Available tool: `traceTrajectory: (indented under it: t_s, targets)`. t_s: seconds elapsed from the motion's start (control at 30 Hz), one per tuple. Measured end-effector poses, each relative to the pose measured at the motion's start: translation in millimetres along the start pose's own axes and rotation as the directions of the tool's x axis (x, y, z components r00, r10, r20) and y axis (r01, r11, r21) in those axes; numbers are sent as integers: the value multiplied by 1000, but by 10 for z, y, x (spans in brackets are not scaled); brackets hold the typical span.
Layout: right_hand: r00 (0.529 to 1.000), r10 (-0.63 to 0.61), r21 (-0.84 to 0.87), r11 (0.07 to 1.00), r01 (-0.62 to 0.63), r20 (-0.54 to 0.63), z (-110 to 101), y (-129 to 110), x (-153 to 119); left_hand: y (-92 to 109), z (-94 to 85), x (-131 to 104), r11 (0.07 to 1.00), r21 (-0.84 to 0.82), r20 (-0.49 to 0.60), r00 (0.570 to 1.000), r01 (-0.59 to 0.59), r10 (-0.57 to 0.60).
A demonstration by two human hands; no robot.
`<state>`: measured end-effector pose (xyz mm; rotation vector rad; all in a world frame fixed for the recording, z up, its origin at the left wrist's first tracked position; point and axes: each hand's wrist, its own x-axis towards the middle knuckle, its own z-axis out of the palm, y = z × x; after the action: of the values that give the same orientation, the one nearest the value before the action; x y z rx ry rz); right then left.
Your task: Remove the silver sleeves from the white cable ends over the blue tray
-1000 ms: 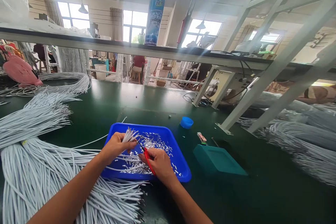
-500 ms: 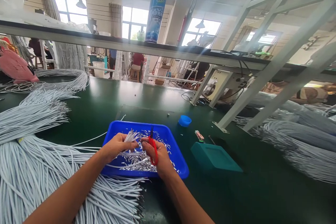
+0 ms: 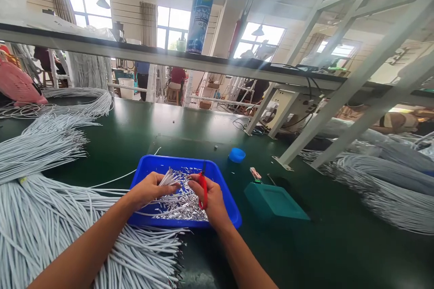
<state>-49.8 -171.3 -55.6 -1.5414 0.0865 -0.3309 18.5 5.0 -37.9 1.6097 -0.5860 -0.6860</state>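
My left hand [image 3: 152, 188] is closed around a small bunch of white cables [image 3: 167, 177], their ends pointing up over the blue tray [image 3: 236, 216]. Small shiny metal terminals [image 3: 190, 207] lie scattered in that tray. In my right hand [image 3: 212, 196] are red-handled scissors or snips [image 3: 203, 189], held in the palm with the dark tip upward. The thumb and forefinger of this hand come close together just right of the bunch; whether a small piece sits between them is too fine to make out. A large heap of white cables [image 3: 68, 221] lies under my left forearm.
A small blue cup [image 3: 237, 155] and a green box [image 3: 278, 203] stand right of the tray. More cable coils [image 3: 379, 185] lie at far right, beside metal frame legs [image 3: 288, 160]. A spray can [image 3: 200, 16] stands on the raised shelf. People sit and stand beyond.
My right hand has moved slightly right, away from the cable bunch, with the red-handled tool still in it. My left hand keeps its hold nearly in place.
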Motion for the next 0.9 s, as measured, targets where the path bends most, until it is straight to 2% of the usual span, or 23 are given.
traceTrajectory:
  t_s: [0.13, 0.27, 0.33, 0.47, 0.5, 0.63, 0.7, 0.8, 0.9]
  targets:
    - [993, -30, -86, 995, 40, 111, 59, 33, -48, 7, -6, -25, 998, 37, 88, 995, -49, 46]
    - [992, -94, -188, 976, 108, 81, 101, 59, -73, 10, -1, -22, 990, 133, 97, 995, -45, 33]
    - [992, -100, -218, 969, 115, 79, 98, 63, -72, 10, -5, -5, 986, 162, 39, 999, -35, 29]
    - [995, -59, -191, 979, 72, 76, 89, 72, -59, 21, -14, 25, 994, 105, -195, 980, -20, 41]
    - [996, -49, -180, 982, 63, 76, 90, 74, -57, 25, -12, 28, 996, 84, -212, 976, -32, 50]
    - [995, -32, -144, 989, 45, 93, 90, 85, -53, 28, 9, 19, 998, 33, -157, 986, -44, 49]
    - [991, -38, -163, 985, 58, 126, 75, 88, -46, 26, 16, 11, 999, 1, -200, 979, -50, 49]
    - [977, -60, -290, 950, 119, 203, 31, 83, -31, 32, 12, 9, 994, -83, -279, 959, -75, 49]
    - [969, -75, -477, 860, 182, 235, -11, 63, -23, 41, 0, 22, 978, -182, -317, 948, -103, 41]
